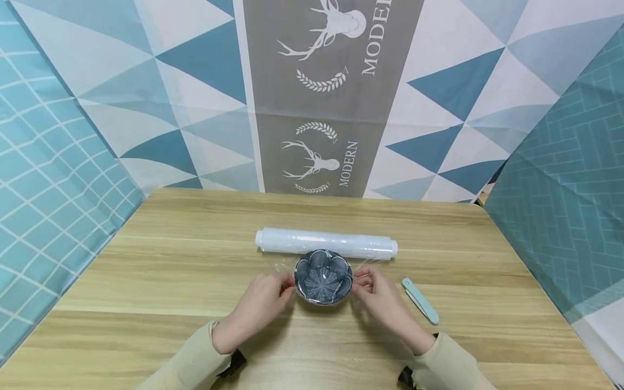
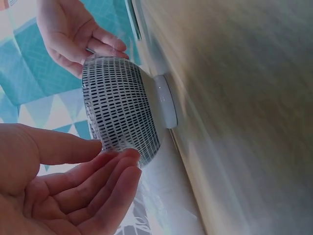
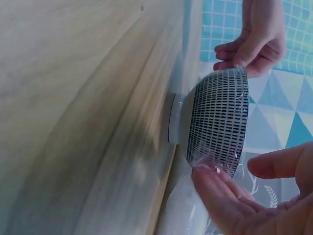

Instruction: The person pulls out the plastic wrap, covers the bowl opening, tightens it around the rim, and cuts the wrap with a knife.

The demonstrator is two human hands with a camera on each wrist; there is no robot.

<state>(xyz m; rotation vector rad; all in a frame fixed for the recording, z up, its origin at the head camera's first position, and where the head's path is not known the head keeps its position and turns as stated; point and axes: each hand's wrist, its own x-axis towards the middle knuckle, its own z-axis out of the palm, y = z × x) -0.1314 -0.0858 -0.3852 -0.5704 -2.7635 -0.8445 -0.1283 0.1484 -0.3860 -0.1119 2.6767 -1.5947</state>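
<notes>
A dark bowl (image 1: 323, 279) with a petal-patterned inside stands upright on the table. Its outside (image 2: 117, 105) carries rows of small dark dashes above a pale foot. Clear cling film (image 3: 208, 161) lies over the bowl, with loose crinkled edges at its sides. At the bowl's left rim, my left hand (image 1: 263, 298) pinches the film between thumb and fingers. My right hand (image 1: 380, 298) is at the right side, its fingers touching film against the bowl's wall. In the right wrist view the right thumb (image 3: 276, 164) stands apart from those fingers.
Right behind the bowl, a white roll of cling film (image 1: 326, 244) lies crosswise. A pale green folding knife (image 1: 421, 301) lies to the right of my right hand. The wooden table (image 1: 170, 271) meets patterned cloth walls at the back and both sides.
</notes>
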